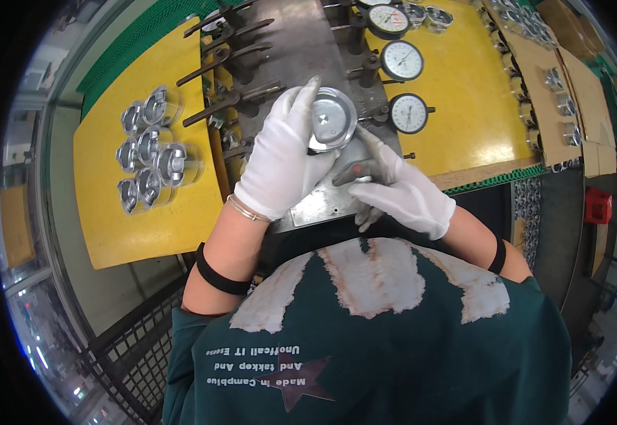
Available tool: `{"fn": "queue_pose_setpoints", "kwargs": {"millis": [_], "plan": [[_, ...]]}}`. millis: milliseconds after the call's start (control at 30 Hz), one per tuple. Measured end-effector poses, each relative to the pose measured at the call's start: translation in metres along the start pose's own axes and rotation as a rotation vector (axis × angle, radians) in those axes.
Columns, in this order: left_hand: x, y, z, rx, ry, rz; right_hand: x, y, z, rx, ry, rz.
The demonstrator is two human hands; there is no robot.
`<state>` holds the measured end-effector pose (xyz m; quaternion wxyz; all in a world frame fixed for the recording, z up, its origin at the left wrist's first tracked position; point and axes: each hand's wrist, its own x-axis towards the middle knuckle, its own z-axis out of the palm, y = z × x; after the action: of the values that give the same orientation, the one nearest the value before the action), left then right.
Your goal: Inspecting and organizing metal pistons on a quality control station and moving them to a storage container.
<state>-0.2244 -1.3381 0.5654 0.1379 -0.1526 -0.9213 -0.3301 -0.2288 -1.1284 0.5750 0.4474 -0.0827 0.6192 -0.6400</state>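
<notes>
A shiny metal piston (332, 122), round flat crown facing up, is over the steel plate of the bench fixture. My left hand (290, 149), in a white glove, is closed around its left side, fingers along the far rim and thumb at the near side. My right hand (404, 188), also gloved and greyed at the fingertips, is at the piston's lower right. Its index finger reaches close to the rim; whether it touches I cannot tell. The other fingers are spread and curved below, with nothing visible in them. The piston's underside is hidden.
Dial gauges (408, 113) on stands line the right of the steel fixture (301, 49); clamp-like arms (234, 103) line its left. Several pistons (172, 164) stand on the yellow tabletop (110, 234) at left. More pistons stand by cardboard (542, 99) at far right, near a red bin (597, 205).
</notes>
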Motion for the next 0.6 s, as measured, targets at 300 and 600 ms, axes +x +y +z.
{"fn": "queue_pose_setpoints", "kwargs": {"millis": [300, 600], "plan": [[-0.026, 0.052, -0.047, -0.341, -0.023, -0.336, -0.025, -0.020, -0.070, -0.214, 0.284, -0.423], [-0.109, -0.050, -0.093, 0.842, 0.003, -0.447, -0.067, 0.058, -0.433, -0.019, 1.529, -0.225]]}}
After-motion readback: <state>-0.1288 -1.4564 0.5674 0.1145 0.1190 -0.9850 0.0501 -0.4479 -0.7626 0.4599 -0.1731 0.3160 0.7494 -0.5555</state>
